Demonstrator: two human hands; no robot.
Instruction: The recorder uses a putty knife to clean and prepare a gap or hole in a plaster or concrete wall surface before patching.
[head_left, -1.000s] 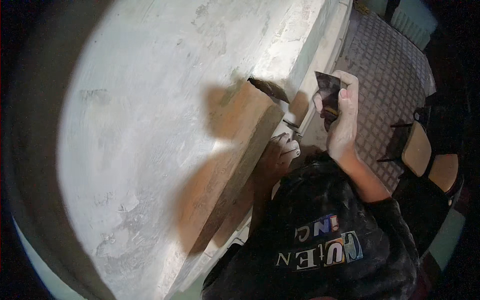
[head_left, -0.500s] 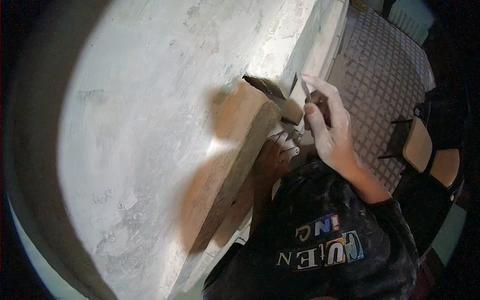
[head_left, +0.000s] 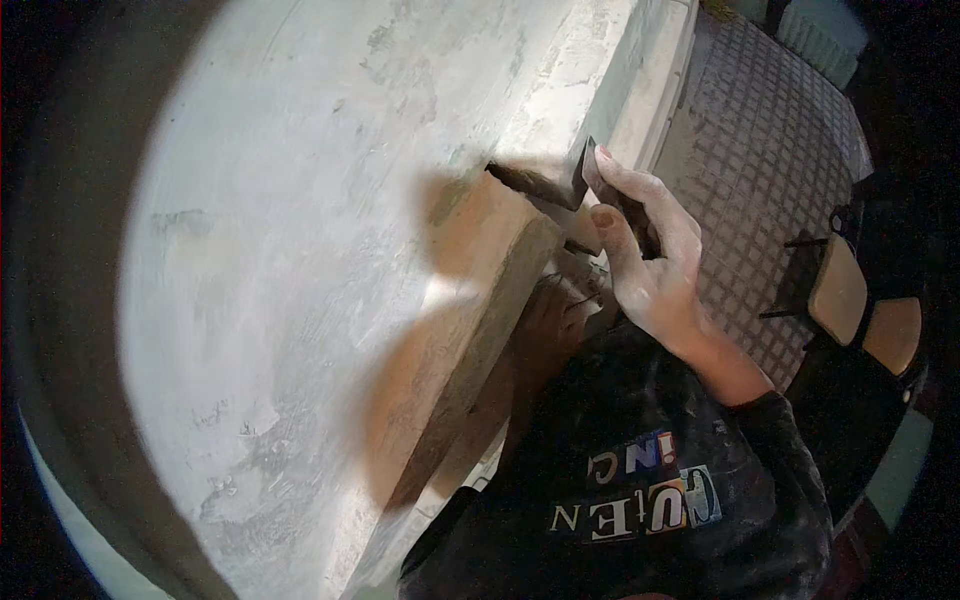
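My right hand (head_left: 655, 250), dusted white, pinches a thin, dark metal putty knife (head_left: 592, 175). The blade meets the edge of the lit plastered ledge (head_left: 565, 95), beside a dark ragged gap (head_left: 530, 184). Most of the knife's handle is hidden by my fingers. Lower down, in shadow beneath the ledge's near section (head_left: 470, 370), is my left hand (head_left: 548, 325). Its fingers are curled at a pale, flat piece (head_left: 582, 288) whose kind is too dim to make out.
A large patchy white plastered surface (head_left: 260, 270) fills the left side. Patterned floor tiles (head_left: 745, 170) lie to the right, with a wooden-seated chair (head_left: 838, 290) and another seat (head_left: 892, 333). A ribbed radiator (head_left: 820, 40) stands at the far right.
My right hand has shifted slightly left, turning the putty knife so its blade comes against the ledge's edge. My left hand has moved little and is more in shadow.
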